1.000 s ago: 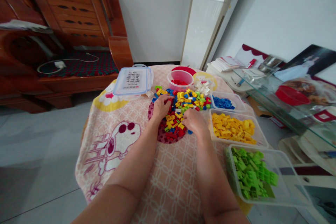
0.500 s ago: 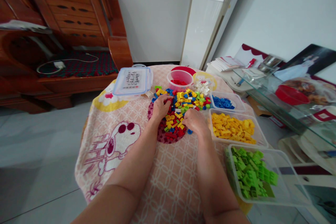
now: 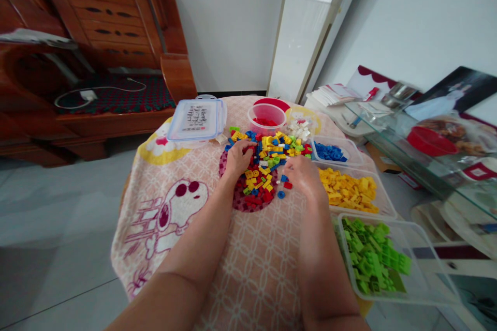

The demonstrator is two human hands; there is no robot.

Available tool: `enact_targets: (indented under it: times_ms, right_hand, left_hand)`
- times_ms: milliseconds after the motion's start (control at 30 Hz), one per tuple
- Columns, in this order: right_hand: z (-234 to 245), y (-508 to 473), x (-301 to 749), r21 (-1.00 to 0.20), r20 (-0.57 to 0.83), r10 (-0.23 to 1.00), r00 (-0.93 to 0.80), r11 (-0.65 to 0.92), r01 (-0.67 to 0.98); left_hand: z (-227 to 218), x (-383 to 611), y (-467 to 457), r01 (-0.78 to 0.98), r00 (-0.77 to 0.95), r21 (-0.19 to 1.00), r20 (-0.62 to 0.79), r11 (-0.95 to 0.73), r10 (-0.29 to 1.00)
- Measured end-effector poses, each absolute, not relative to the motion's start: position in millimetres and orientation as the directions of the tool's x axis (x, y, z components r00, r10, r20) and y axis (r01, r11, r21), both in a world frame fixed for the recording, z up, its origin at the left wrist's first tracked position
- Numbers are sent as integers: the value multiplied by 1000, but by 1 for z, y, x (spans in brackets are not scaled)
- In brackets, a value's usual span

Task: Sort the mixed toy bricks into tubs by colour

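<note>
Got a left hand [image 3: 239, 158] resting on the left side of a mixed pile of toy bricks [image 3: 276, 150], fingers bent down among the colours. Can't tell whether clamped on a brick or just lying there. Got a right hand [image 3: 303, 173] too, just off the pile's right edge, fingers curled in. Can't tell there either whether pinching anything, fingertips too small and hidden to say.

Right beside those right fingers, can see a loose blue brick [image 3: 284, 178] and a red brick [image 3: 288, 185], plus a round blue piece [image 3: 281, 195] a bit closer to the camera. Pile itself in the middle of the table, partly over a dark pink patch [image 3: 248, 208] on the patterned cloth [image 3: 248, 269].

Further out, going round: a clear tub [image 3: 267, 129] with red bricks [image 3: 265, 122] behind the pile, white bricks [image 3: 300, 128] heaped next to that. Down the right side, three clear boxes in a row: blue bricks [image 3: 330, 152] in the far one, yellow bricks [image 3: 351, 190] in the middle one, partly blocked by the right hand, green bricks [image 3: 375, 258] in the nearest. Over on the far left, a blue-rimmed lid [image 3: 196, 120]. Beyond the table, a wooden bench [image 3: 104, 20] to the left and a glass shelf [image 3: 392, 137] to the right.
</note>
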State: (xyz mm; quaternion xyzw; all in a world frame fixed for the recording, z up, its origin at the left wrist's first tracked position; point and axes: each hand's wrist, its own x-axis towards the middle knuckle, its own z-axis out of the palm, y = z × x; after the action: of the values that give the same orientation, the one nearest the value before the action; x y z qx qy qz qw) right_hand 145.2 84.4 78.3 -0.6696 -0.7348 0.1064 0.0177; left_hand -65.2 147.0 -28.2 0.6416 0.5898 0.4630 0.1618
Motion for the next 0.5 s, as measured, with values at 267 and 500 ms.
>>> enact_targets:
  times_ms: [267,500]
  right_hand:
    - [94,79,194,-170,-10,979,203,-201,965]
    - [91,80,218,-294,22,943,333,-312,903]
  left_hand:
    - [-28,-65,147,610,-131,754,399,-243,908]
    - [-27,-65,146,617,-138,752,394,-232,909]
